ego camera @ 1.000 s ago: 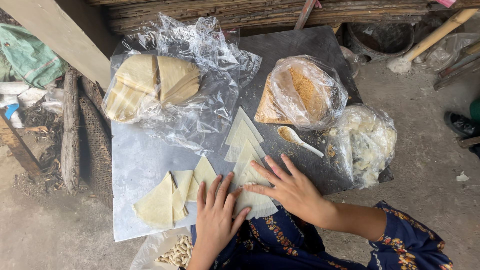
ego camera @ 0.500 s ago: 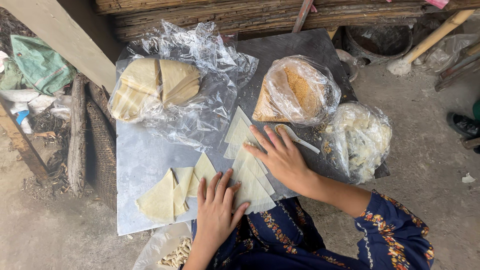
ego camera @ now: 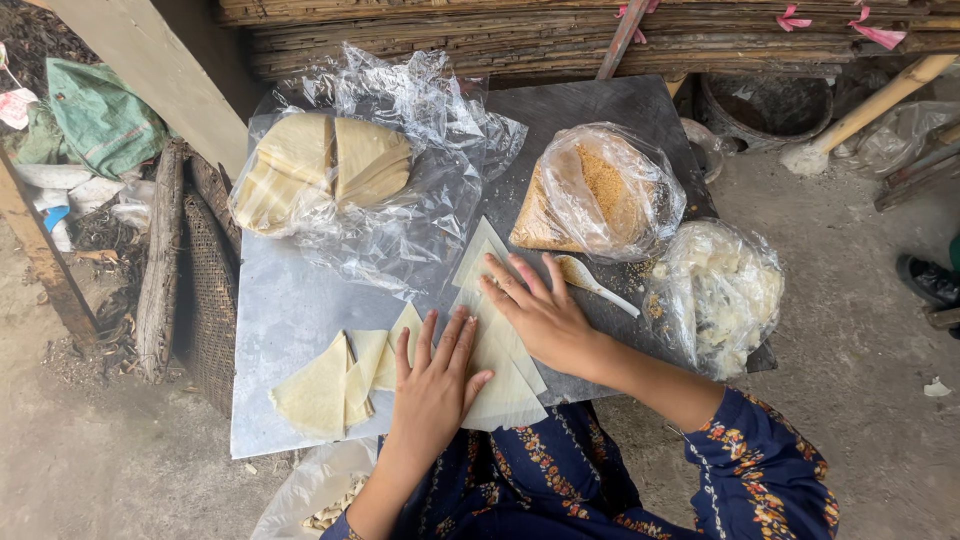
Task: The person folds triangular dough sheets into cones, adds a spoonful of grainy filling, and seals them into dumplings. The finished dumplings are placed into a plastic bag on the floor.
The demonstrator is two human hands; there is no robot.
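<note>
Dough triangles (ego camera: pixel 497 372) are looking thin, limp, tearable; I'm pressing my left hand (ego camera: pixel 435 385) and right hand (ego camera: pixel 540 312) flat, fingers spread, lifting by corners seems wise.

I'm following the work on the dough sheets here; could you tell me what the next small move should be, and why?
Probably lift the top triangular dough sheet off its stack: both the left hand and right hand lie flat on it, while the spoon and bag of crumbly brown filling sit untouched beside it.
</note>
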